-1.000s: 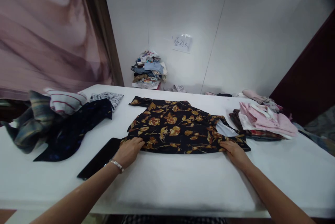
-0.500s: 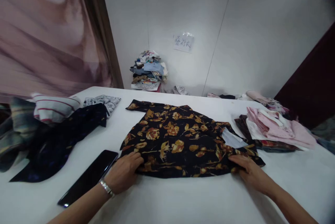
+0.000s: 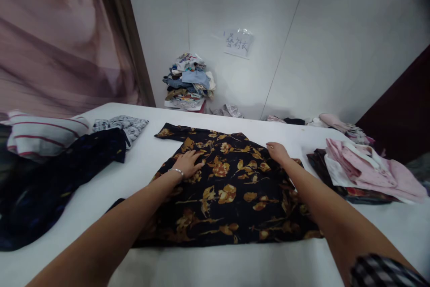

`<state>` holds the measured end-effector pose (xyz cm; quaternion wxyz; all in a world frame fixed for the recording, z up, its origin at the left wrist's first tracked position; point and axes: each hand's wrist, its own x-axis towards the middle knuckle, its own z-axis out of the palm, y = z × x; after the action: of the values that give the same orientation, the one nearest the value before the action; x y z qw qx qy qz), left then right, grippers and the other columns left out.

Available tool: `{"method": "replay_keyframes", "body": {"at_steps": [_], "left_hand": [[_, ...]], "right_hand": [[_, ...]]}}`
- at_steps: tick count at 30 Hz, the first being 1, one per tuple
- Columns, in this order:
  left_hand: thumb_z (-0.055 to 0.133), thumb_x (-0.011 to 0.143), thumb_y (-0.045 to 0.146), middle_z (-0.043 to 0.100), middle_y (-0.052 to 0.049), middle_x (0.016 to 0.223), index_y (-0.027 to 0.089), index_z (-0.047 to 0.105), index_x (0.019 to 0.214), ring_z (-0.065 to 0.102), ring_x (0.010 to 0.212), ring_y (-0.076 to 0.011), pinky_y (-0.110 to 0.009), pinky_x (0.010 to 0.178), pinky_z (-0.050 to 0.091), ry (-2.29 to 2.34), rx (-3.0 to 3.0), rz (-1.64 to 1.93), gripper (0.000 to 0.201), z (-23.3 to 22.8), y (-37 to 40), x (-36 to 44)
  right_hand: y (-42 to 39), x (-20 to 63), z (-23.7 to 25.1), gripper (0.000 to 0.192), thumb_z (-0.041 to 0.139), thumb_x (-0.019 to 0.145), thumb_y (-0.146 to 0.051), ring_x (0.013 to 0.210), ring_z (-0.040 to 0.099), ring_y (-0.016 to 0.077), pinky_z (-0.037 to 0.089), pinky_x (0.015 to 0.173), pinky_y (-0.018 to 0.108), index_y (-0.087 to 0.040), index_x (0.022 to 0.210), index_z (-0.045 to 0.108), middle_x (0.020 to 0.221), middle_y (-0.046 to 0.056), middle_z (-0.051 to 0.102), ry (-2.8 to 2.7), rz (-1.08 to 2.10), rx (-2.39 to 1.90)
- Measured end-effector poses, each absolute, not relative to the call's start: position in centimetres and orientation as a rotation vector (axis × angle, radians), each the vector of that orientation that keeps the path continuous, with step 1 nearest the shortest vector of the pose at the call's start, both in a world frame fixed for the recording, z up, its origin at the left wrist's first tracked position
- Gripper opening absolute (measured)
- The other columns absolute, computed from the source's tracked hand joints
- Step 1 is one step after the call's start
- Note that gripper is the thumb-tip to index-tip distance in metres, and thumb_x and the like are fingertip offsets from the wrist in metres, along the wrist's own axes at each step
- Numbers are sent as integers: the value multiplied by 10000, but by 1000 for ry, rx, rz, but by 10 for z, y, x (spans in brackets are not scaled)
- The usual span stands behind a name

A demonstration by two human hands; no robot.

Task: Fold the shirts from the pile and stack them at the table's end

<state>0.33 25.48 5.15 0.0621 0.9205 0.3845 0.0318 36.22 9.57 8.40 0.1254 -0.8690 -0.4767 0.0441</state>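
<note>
A black shirt (image 3: 221, 197) with brown and gold flowers lies spread on the white table, one short sleeve (image 3: 171, 132) pointing to the far left. On its upper left part rests my left hand (image 3: 189, 164), open, fingers spread flat on the cloth; a silver bracelet circles the wrist. At the shirt's upper right edge is my right hand (image 3: 278, 152), its fingers closed together. Whether cloth is pinched there is hidden. My right forearm covers much of the shirt's right side and the other sleeve.
On the left lie a dark blue garment (image 3: 67, 184), a red-striped white one (image 3: 47, 134) and a grey patterned one (image 3: 132, 128). Folded pink clothes (image 3: 372, 166) sit on a pile at right. A tall clothing stack (image 3: 190, 83) stands by the wall, near a paper sign (image 3: 238, 43).
Both hands have left the shirt's near edge and reached forward, the left onto its upper left part, the right to its upper right edge. The camera view has shifted closer to the table.
</note>
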Motion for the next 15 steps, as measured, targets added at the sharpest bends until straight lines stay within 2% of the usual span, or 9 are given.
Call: {"method": "replay_keyframes", "body": {"at_steps": [4, 7, 11, 13, 15], "left_hand": [[385, 935, 445, 358, -140, 1526, 166, 415, 1431, 271, 1429, -296, -502, 1147, 238, 1222, 2775, 125, 570, 32, 253, 0], [374, 938, 452, 343, -126, 1537, 168, 411, 1436, 257, 1436, -285, -488, 1155, 222, 1233, 2771, 106, 574, 30, 250, -1], [369, 939, 451, 336, -122, 1541, 164, 416, 1433, 252, 1439, -280, -486, 1157, 217, 1299, 2766, 70, 573, 32, 243, -3], [363, 939, 454, 325, -129, 1544, 154, 402, 1441, 248, 1440, -287, -498, 1154, 217, 1359, 2754, 54, 586, 32, 236, -7], [362, 938, 458, 318, -134, 1546, 149, 389, 1448, 242, 1441, -295, -515, 1148, 219, 1399, 2750, 50, 597, 31, 228, -12]], "right_hand": [[143, 368, 73, 322, 496, 888, -287, 1101, 615, 288, 462, 923, 346, -108, 1041, 716, 1161, 181, 674, -1346, 232, -2654], [166, 364, 64, 301, 592, 823, -292, 1090, 615, 293, 472, 884, 330, -129, 1043, 716, 1169, 170, 670, -1326, 255, -2698], [166, 373, 62, 361, 474, 850, -194, 1119, 599, 281, 471, 859, 323, -138, 1144, 675, 1212, 172, 647, -1183, 185, -2760], [154, 386, 62, 417, 434, 844, -162, 1102, 607, 307, 483, 826, 349, -83, 1197, 641, 1219, 222, 628, -1070, 172, -2811], [139, 401, 63, 409, 452, 808, -130, 1057, 629, 323, 489, 802, 354, -35, 1146, 663, 1166, 252, 644, -1013, 211, -2844]]}}
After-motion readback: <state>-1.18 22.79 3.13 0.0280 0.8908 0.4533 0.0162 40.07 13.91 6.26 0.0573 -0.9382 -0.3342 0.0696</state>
